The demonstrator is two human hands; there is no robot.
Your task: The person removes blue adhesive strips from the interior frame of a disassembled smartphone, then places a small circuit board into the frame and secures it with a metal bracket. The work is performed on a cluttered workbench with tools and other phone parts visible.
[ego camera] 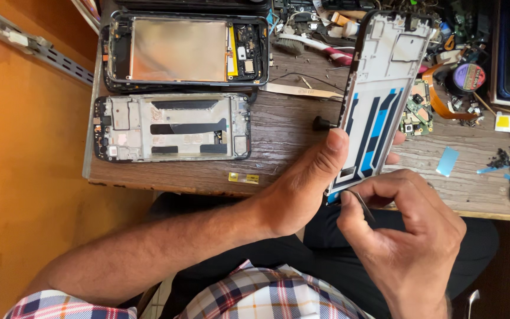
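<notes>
small yellow label (244, 177) on table edge (166, 183)

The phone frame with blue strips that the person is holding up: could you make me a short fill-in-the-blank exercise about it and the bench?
1. The white phone frame with blue and black strips is gripped by the ____ hand.
2. The right hand holds thin metal ____ at the frame's lower edge.
3. Two other opened phones, a copper-backed one and a grey one, lie on the ____ bench.

Missing words: left; tweezers; wooden
</notes>
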